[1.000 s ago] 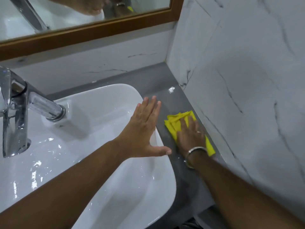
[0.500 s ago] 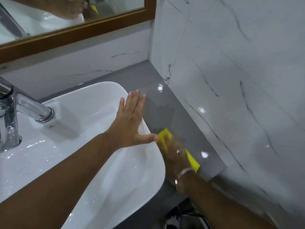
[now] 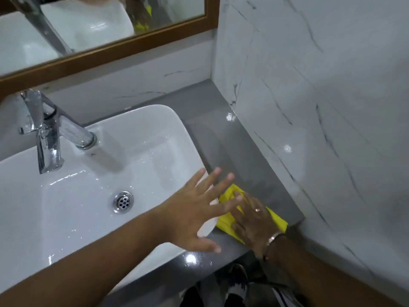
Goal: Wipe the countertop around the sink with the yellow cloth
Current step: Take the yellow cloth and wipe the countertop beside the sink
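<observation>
surface: grey glossy countertop [image 3: 232, 147], white sink [image 3: 141, 120] | room: veined marble wall [image 3: 321, 96], wood-framed mirror [image 3: 88, 21] | yellow cloth [image 3: 225, 226] on counter's front right strip beside sink | right hand [image 3: 254, 220] flat, pressing it | left hand [image 3: 194, 209] spread, empty

One wide-angle view, worn on the person's head, looks forward and steeply down over the sink [image 3: 143, 110] and the grey worktop [image 3: 232, 147] on its right. It sits close: the forearms [image 3: 88, 262] enter from the bottom edge, with the left hand [image 3: 194, 216] and right hand [image 3: 254, 222] lying low of centre. The mirror [image 3: 88, 23] crosses the top edge; the marble wall [image 3: 332, 107] fills the whole right side.
</observation>
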Available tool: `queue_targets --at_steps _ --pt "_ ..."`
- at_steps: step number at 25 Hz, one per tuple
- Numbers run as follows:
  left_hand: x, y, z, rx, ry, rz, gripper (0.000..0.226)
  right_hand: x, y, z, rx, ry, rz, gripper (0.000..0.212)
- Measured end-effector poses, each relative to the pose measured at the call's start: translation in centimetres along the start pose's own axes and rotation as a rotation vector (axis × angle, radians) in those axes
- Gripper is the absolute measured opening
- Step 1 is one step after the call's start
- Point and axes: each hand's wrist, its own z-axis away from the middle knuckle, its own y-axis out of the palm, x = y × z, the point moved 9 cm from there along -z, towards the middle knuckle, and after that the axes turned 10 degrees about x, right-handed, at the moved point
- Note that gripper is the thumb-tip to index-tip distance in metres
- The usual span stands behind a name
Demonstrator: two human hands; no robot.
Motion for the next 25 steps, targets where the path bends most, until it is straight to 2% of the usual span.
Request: queue_targets --at_steps 1,2,4,5,6,7,9,10,11,12,14,15,16,17,18,19,20,21,22,24,25 --pt "-0.4 0.8 0.2 0.025 0.024 -0.004 0.098 -1.5 -0.4 0.3 0.012 0.004 0.021 0.06" --pt "-0.3 1.3 0.2 0.045 0.03 0.01 0.096 -3.7 -1.0 0.2 0.03 0.115 0.012 0.059" --pt "0.1 1.8 -0.2 0.072 0.043 0.063 0.09 -8.1 -1.7 0.2 0.015 0.466 -0.147 0.057" --pt "0.1 1.9 -0.5 0.082 0.052 0.078 0.087 -7.8 -1.4 0.2 0.006 0.553 -0.197 0.057" --pt "0.2 2.0 -0.6 0.086 0.056 0.076 0.085 -6.0 -1.3 -0.2 -0.002 0.547 -0.212 0.058" --pt "0.3 2.2 -0.7 0.093 0.057 0.071 0.084 -2.8 -0.9 -0.6 -0.008 0.443 -0.198 0.06" --pt "0.4 2.4 -0.8 0.103 0.055 0.07 0.084 3.6 0.0 0.2 0.022 0.064 -0.109 0.062" --pt "0.4 2.5 -0.9 0.102 0.055 0.074 0.084 4.0 0.0 0.7 0.029 -0.08 -0.078 0.062" --pt "0.4 2.5 -0.8 0.1 0.054 0.082 0.084 2.6 -0.1 0.8 0.008 -0.139 -0.044 0.06" --pt "0.4 2.5 -0.8 0.101 0.053 0.087 0.084 0.2 -0.6 0.6 -0.009 -0.069 -0.004 0.058" --pt "0.4 2.6 -0.9 0.102 0.049 0.084 0.083 -7.2 -1.5 1.0 -0.031 0.38 -0.112 0.056" --pt "0.4 2.6 -0.9 0.098 0.047 0.082 0.083 -8.7 -1.3 1.9 -0.063 0.584 -0.216 0.057" --pt "0.3 2.5 -0.9 0.09 0.045 0.084 0.082 -7.9 -1.3 2.3 -0.086 0.676 -0.278 0.059" --pt "0.3 2.4 -0.8 0.082 0.045 0.091 0.081 -5.4 -1.3 2.1 -0.124 0.645 -0.277 0.06" --pt "0.3 2.3 -0.9 0.079 0.047 0.1 0.081 -1.5 -1.0 1.6 -0.109 0.46 -0.227 0.06" --pt "0.3 2.3 -0.8 0.08 0.049 0.105 0.082 2.1 -0.5 1.3 -0.07 0.193 -0.151 0.06" --pt "0.4 2.3 -0.9 0.085 0.051 0.1 0.083 3.5 0.0 1.2 -0.036 -0.039 -0.071 0.06" --pt "0.4 2.3 -0.9 0.089 0.049 0.09 0.084 2.5 0.0 0.6 -0.026 -0.138 -0.01 0.059" --pt "0.4 2.3 -0.8 0.089 0.045 0.079 0.084 -0.3 -0.6 -0.3 -0.028 -0.061 0.001 0.058" --pt "0.2 2.2 -0.9 0.091 0.034 0.071 0.083 -7.5 -2.0 -0.5 -0.073 0.468 -0.196 0.056" --pt "0.1 2.2 -0.9 0.09 0.028 0.074 0.083 -8.4 -1.8 0.3 -0.101 0.658 -0.267 0.057"
